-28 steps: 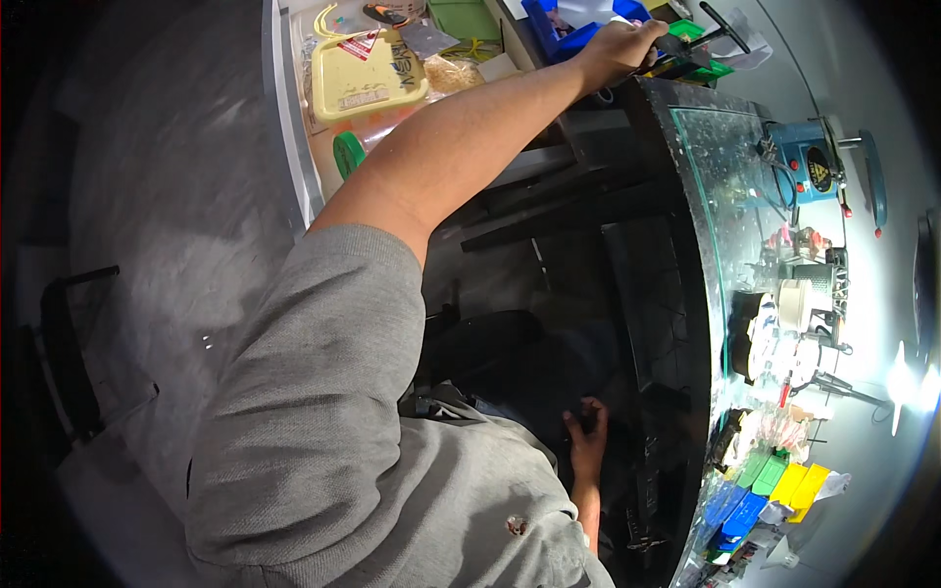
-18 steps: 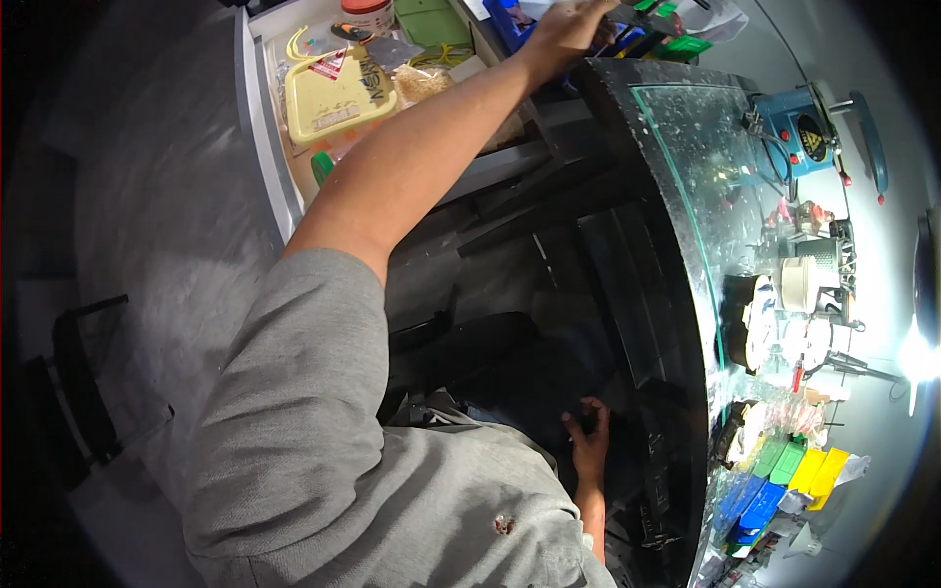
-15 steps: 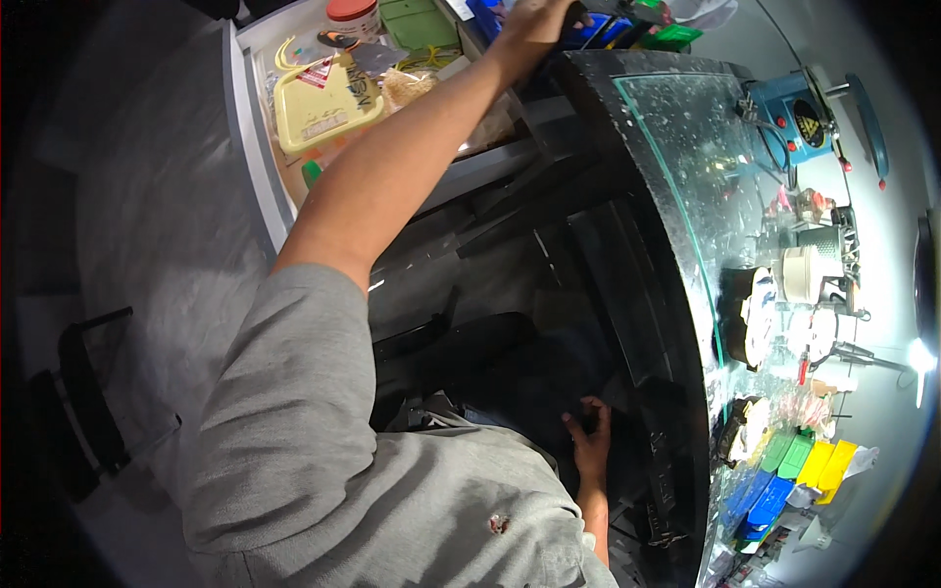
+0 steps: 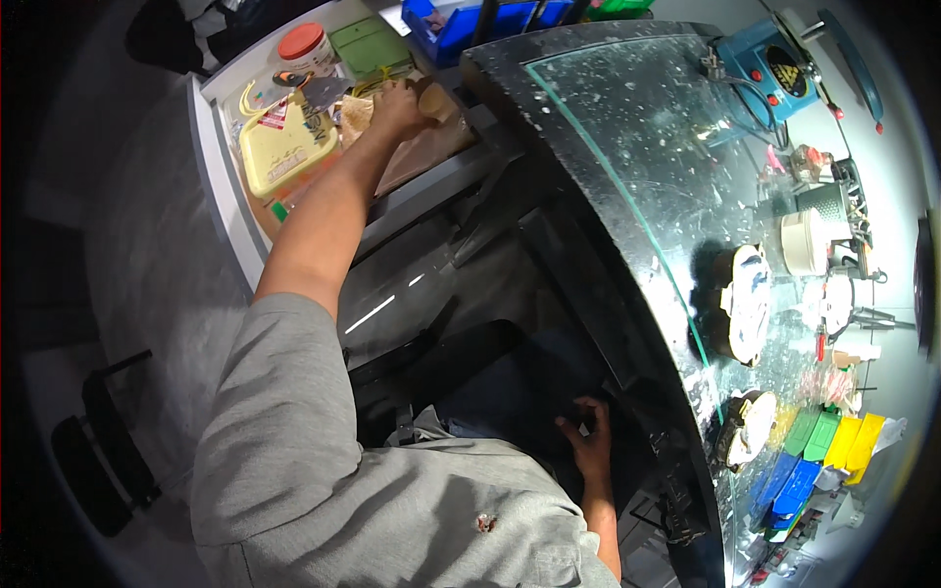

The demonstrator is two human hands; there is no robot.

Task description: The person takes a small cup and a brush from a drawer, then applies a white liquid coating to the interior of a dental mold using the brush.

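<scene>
Left hand [image 4: 397,106] is out at full stretch, up at eleven o'clock of the view, over the open tray [image 4: 218,147] beside the bench. The fingers are curled down against a tan roll [image 4: 437,99] that sits at the hand's two o'clock, on top of a brown paper sheet [image 4: 426,152]. They touch it, but I cannot tell whether they have closed round it or only rest on it.

Right hand [image 4: 589,441] is low at five o'clock, down in the dark under the bench edge. Its fingers are loosely bent against something black, and I can't make out whether it is gripping anything.

My read is that this is the reach-and-take step, with the roll as the thing being gone for. The next move calls for a firm wrap round the roll and a clean lift, so the paper isn't dragged along and the yellow box at the hand's eight o'clock isn't knocked.

Here is the count for the tray:
- One yellow lidded box [image 4: 284,149].
- One red-lidded jar [image 4: 304,45], at the box's twelve.
- One flat green box [image 4: 369,45].
- One tan roll and one brown sheet.

On the glass-topped bench [image 4: 627,167]:
- One blue machine [image 4: 774,73], at one o'clock.
- Two white smeared dishes [image 4: 750,294], at three to four.
- One white cup [image 4: 804,241].
- A cluster of small bins [image 4: 833,441] at four, green, yellow and blue, roughly two of each as far as I can tell.
</scene>
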